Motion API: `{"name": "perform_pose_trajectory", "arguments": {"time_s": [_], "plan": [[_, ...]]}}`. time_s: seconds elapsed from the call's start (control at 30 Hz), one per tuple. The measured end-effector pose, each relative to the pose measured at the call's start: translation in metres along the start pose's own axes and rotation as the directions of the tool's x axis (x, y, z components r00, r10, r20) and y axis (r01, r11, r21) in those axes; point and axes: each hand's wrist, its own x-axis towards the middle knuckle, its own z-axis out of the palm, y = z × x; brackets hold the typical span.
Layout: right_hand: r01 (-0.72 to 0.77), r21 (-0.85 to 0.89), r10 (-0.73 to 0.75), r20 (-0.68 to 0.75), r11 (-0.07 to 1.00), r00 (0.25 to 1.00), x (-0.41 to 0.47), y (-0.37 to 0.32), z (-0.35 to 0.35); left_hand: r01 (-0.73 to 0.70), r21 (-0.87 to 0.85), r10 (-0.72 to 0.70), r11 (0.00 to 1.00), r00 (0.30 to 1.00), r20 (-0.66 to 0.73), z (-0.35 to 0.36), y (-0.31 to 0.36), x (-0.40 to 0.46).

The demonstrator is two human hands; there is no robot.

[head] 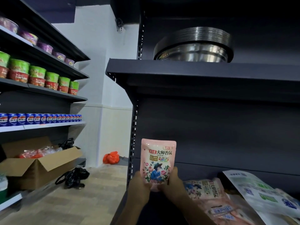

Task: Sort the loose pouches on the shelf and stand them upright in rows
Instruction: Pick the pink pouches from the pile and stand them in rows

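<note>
Dark shelf (pixel 203 73); left hand (pixel 139 184), right hand (pixel 173 181) grip upright pink pouch (pixel 158 159), bottom hidden.

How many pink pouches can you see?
2 for sure. One pink pouch stands upright at the shelf's left end, held by the left hand and right hand. Another pink pouch lies flat to its right. More may hide in the blurred pile.

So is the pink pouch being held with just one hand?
No, both the left hand and right hand grip the upright pink pouch.
</note>
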Motion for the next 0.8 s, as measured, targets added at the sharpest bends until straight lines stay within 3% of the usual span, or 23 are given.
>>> {"name": "perform_pose_trajectory", "arguments": {"time_s": [0.33,0.53,0.8], "plan": [[-0.042,-0.067,0.031,-0.146,0.997,0.989,-0.001,0.015,0.024,-0.033,0.038,0.033,0.999,0.999,0.024,0.013,-0.026,0.012],[-0.072,0.067,0.082,-0.155,0.995,0.984,-0.004,0.018,0.024,-0.032,0.021,0.031,0.999,0.999,0.044,0.012,-0.032,0.012],[-0.131,-0.1,0.113,-0.172,0.986,0.979,-0.001,0.022,0.027,-0.042,0.001,0.042,0.999,0.997,0.061,0.013,-0.029,0.007]]}}
